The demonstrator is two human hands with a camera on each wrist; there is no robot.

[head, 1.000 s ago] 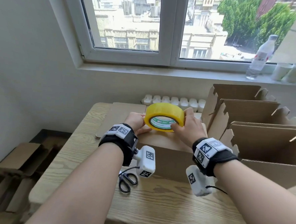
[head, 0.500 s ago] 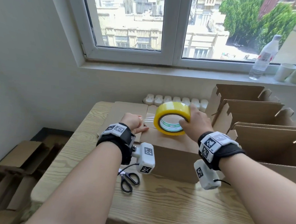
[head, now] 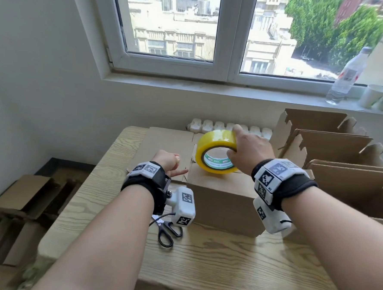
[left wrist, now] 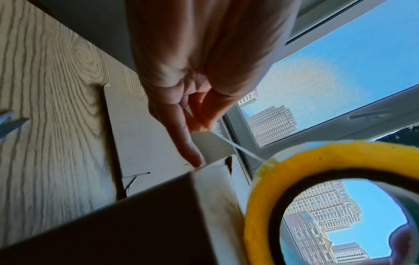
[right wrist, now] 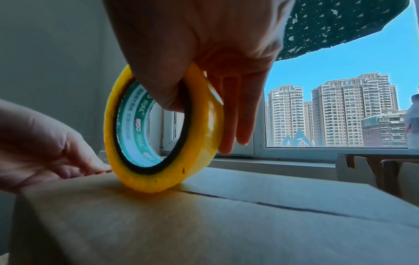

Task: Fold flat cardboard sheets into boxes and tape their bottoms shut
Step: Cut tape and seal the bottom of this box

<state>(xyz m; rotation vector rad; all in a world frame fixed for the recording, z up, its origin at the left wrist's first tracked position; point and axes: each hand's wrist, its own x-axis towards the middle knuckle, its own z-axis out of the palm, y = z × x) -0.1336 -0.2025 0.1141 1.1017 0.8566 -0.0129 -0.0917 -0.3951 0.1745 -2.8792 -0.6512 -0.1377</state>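
Sunlit window and pale wall behind, light wood-grain table point(head: 223, 265) below, and on it sits the folded brown cardboard box point(head: 223, 202), bottom side up, its centre seam running left to right across the top face. Right hand point(head: 249, 151) is clamped on the yellow roll of packing tape point(head: 216, 155): thumb hooked through the green-printed core, fingers point(right wrist: 238, 114) draped down the far side. The roll stands on edge, touching the box top right on the seam near the left end, its axle pointing across the seam, so it is set to roll along it.

Left hand point(head: 166, 161) sits just off the box's left edge, thumb and fingers pinching the free end of the clear tape strip point(left wrist: 238, 148), which stretches taut from that pinch up to the roll. One finger point(left wrist: 184, 145) points down and touches the box's top-left corner.

So the key relation: the uncovered seam lies to the right of the roll, long axis straight towards the right hand's side. My read is that the tape end gets pressed down over the left edge while the right hand draws the roll rightward.

Room? Plenty along the top face, but standing brown cardboard box shells point(head: 333, 158) crowd close past the right end, so the travel is bounded there. Black-handled scissors point(head: 168, 233) lie on the table by the box's near-left corner, nearer the left hand. A flat brown cardboard sheet point(head: 163, 147) lies under the left hand.
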